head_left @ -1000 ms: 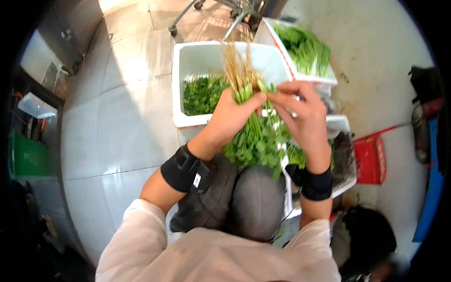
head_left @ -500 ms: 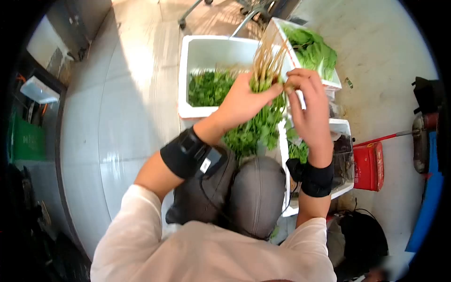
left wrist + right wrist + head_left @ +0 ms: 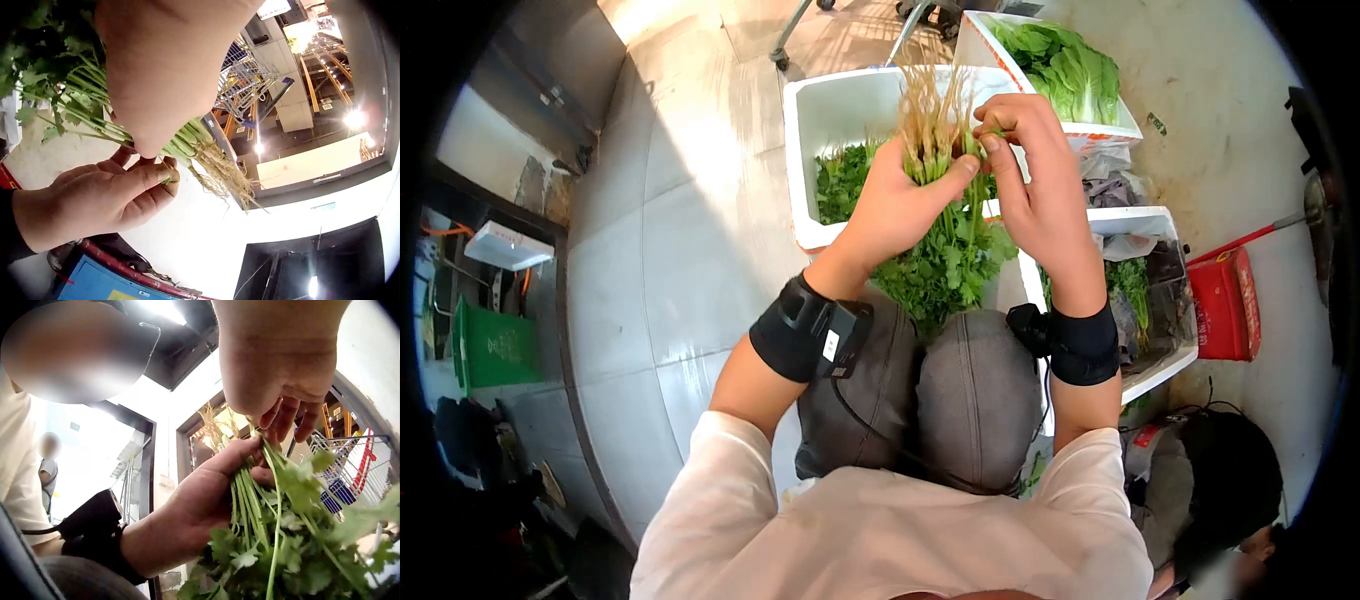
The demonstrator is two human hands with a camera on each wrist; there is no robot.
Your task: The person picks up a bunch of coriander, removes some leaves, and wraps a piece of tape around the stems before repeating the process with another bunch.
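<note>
A bunch of coriander point(image 3: 948, 250) is held upside down over the person's knees, pale roots point(image 3: 930, 105) up and leaves hanging. My left hand point(image 3: 900, 205) grips the stems just below the roots, thumb across the front. My right hand point(image 3: 1025, 165) is beside it, its fingertips pinching at the stems near the root end. In the left wrist view the right hand point(image 3: 106, 197) pinches a small green bit next to the roots point(image 3: 222, 175). The right wrist view shows the left hand point(image 3: 206, 500) wrapped round the stems point(image 3: 253, 506).
A white foam box point(image 3: 820, 110) with loose coriander sits on the tiled floor ahead. Another box of leafy greens point(image 3: 1060, 65) stands at the back right. A third box point(image 3: 1145, 290) lies right of the knees, a red container point(image 3: 1225, 305) beyond it. Cart legs stand at the top.
The bunch and both hands have shifted slightly; the right hand's fingers have closed in on the stems at the root end. The head view has tilted, bringing the boxes nearer.
</note>
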